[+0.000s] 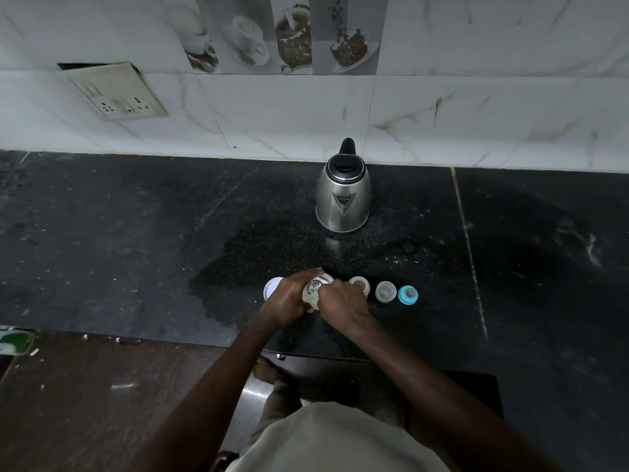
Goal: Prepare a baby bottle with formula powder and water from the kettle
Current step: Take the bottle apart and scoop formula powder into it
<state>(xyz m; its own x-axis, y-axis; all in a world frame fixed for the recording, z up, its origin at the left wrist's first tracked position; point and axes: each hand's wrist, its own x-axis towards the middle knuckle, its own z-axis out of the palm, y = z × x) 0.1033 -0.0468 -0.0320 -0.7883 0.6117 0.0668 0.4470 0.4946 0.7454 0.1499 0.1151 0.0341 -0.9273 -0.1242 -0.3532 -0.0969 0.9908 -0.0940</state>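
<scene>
Carefully now: my left hand (288,297) grips the powder jar (315,290), and my right hand (340,301) curls its fingers into the jar's mouth; whether they pinch anything I cannot tell. I'd hold the jar steady, take a level measure, and tip it into the open bottle (359,285) just to its right.

One head-worn wide-angle view looks steeply down and forward over the dark counter (102,233) toward the tiled wall (306,107).

You have one steel kettle (343,198), one white round lid (271,288), one pale jar (315,289), two clear cups (359,285) (385,291), one blue ring (407,295).
</scene>
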